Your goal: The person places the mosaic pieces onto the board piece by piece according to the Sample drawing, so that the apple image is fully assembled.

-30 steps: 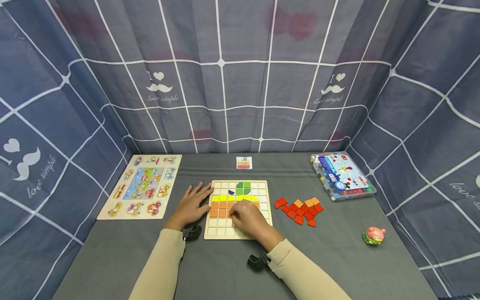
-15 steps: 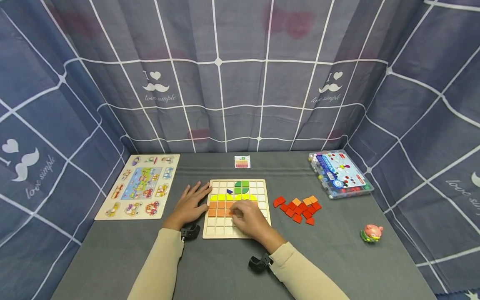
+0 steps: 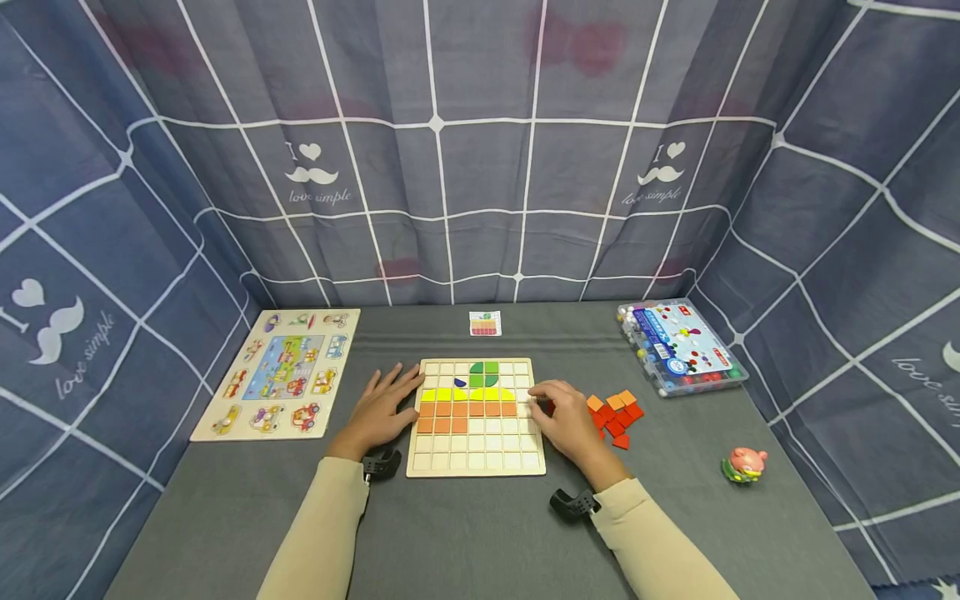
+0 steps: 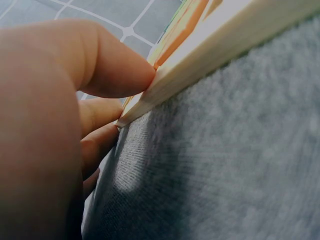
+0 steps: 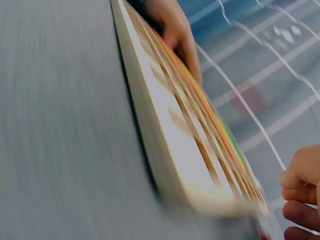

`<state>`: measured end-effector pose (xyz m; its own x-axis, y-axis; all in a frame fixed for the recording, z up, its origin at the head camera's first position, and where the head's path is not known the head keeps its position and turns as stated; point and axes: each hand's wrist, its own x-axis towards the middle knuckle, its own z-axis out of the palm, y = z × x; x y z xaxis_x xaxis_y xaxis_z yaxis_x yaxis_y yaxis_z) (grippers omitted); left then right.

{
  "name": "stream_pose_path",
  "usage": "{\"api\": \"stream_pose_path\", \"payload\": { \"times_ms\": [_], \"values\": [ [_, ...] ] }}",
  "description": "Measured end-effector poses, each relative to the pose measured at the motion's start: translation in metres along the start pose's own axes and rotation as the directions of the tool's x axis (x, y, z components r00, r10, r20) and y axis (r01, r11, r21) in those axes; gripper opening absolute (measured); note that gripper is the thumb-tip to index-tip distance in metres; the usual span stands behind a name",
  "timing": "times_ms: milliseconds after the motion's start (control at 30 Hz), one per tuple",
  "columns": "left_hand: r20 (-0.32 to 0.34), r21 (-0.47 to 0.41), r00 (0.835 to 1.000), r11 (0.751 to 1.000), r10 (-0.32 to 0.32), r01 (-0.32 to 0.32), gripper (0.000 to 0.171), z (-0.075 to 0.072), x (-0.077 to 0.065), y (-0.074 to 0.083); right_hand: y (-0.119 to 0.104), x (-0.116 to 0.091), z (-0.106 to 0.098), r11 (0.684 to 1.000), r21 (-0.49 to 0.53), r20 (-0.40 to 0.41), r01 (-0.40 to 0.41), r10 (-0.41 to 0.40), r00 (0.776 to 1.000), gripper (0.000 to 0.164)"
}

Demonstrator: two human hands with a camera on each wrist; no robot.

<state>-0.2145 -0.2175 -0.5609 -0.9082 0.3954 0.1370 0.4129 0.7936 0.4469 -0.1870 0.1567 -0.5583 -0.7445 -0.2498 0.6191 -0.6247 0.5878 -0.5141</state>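
at left, a picture board [image 3: 283, 367]. next, a person's left hand [image 3: 377, 415], fingers spread, touches the left edge of a wooden grid board [image 3: 476, 461] partly filled with coloured tiles [image 3: 442, 409]. at its right edge, the right hand [image 3: 567, 419] has bent fingers; whether they grip anything cannot be told. beyond lie loose red and orange tiles [image 3: 616, 428], a plastic box [image 3: 684, 350], a pink toy [image 3: 746, 463].

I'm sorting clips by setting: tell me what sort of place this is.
Probably a tabletop booth set up for puzzle play: printed curtains stand around a grey-covered table holding a gridded board and a picture puzzle.
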Motion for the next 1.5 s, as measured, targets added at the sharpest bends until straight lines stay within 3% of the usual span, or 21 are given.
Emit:
{"api": "stream_pose_path", "payload": {
  "times_ms": [267,467,600,800,1067,1500],
  "values": [
    [0.0,0.0,1.0,1.0,0.006,-0.006,0.069,-0.001,0.001,0.0,0.052,-0.015,-0.051,0.99,-0.124,-0.068,-0.065,0.057,0.996,0.023],
    [0.0,0.006,1.0,1.0,0.007,-0.007,0.07,-0.001,0.002,0.0,0.066,-0.02,-0.068,0.989,-0.13,0.046,-0.077,0.083,0.995,0.024],
    [-0.002,0.005,1.0,1.0,0.007,-0.007,0.07,-0.001,0.002,0.0,0.067,-0.022,-0.072,0.987,-0.117,0.093,-0.108,0.12,0.988,0.027],
    [-0.003,0.01,1.0,1.0,0.0,0.0,0.07,-0.001,0.001,0.001,0.066,-0.025,-0.075,0.983,-0.096,0.055,-0.154,0.16,0.986,0.028],
    [0.005,0.006,1.0,1.0,-0.006,0.006,0.07,-0.001,0.0,0.002,0.066,-0.03,-0.074,0.965,-0.16,0.041,-0.207,0.216,0.976,0.022],
    [0.01,0.007,1.0,1.0,-0.007,0.007,0.07,-0.001,0.0,-0.001,0.064,-0.032,-0.07,0.962,-0.173,-0.025,-0.211,0.21,0.977,0.017]
  ]
}}
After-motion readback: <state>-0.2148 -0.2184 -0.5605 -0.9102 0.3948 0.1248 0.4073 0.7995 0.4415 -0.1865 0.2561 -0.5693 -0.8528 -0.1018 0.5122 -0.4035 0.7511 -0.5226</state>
